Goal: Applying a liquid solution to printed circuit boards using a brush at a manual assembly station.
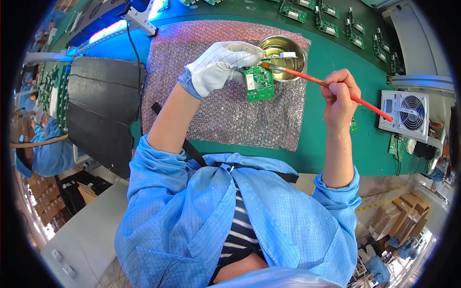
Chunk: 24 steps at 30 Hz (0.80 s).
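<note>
My left hand (pixel 218 66), in a white glove, holds a small green circuit board (pixel 259 84) tilted above a sheet of bubble wrap (pixel 225 110). My bare right hand (pixel 340 96) grips a red-handled brush (pixel 331 86). The brush tip touches the top edge of the board, right in front of a round metal bowl (pixel 284 57) holding some liquid. The gloved fingers hide the board's upper left corner.
Several green circuit boards (pixel 331 26) lie in rows at the back of the green bench mat (pixel 336 48). A small white desk fan unit (pixel 403 114) stands at the right. Black trays (pixel 103 103) lie on the left. Another person in blue (pixel 45 153) works at far left.
</note>
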### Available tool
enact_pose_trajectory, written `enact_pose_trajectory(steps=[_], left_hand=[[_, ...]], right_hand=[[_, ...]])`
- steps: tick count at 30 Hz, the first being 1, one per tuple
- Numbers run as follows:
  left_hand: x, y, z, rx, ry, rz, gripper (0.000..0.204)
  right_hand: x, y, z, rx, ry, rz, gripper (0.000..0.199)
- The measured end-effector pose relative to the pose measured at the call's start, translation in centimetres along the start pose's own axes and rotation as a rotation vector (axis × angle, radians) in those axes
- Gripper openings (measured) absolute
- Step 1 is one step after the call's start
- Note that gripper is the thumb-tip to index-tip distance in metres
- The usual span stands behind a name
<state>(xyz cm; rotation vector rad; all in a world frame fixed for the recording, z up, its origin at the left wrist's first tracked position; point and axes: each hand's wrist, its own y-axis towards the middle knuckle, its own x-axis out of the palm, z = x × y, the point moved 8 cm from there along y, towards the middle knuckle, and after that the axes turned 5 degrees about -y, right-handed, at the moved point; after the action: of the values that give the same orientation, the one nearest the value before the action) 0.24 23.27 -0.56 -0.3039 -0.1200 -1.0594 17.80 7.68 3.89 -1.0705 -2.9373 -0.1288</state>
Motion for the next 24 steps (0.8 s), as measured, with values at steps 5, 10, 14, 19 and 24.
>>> enact_pose_trajectory(steps=[5, 10, 14, 19, 24], left_hand=[[0.4, 0.2, 0.5, 0.067, 0.047, -0.025, 0.036], [-0.6, -0.2, 0.7, 0.041, 0.061, 0.069, 0.038], [-0.5, -0.5, 0.5, 0.010, -0.094, 0.086, 0.039], [-0.6, -0.6, 0.9, 0.059, -0.087, 0.116, 0.039], [-1.3, -0.5, 0.7, 0.084, -0.173, 0.157, 0.037]], right_hand=[[0.4, 0.2, 0.2, -0.008, -0.040, -0.049, 0.008], [-0.6, -0.2, -0.2, -0.020, -0.097, -0.005, 0.008], [-0.4, -0.7, -0.6, -0.063, -0.068, -0.037, 0.007], [0.1, -1.3, -0.5, -0.099, -0.132, -0.061, 0.007], [-0.4, -2.2, -1.4, -0.191, -0.109, -0.052, 0.007]])
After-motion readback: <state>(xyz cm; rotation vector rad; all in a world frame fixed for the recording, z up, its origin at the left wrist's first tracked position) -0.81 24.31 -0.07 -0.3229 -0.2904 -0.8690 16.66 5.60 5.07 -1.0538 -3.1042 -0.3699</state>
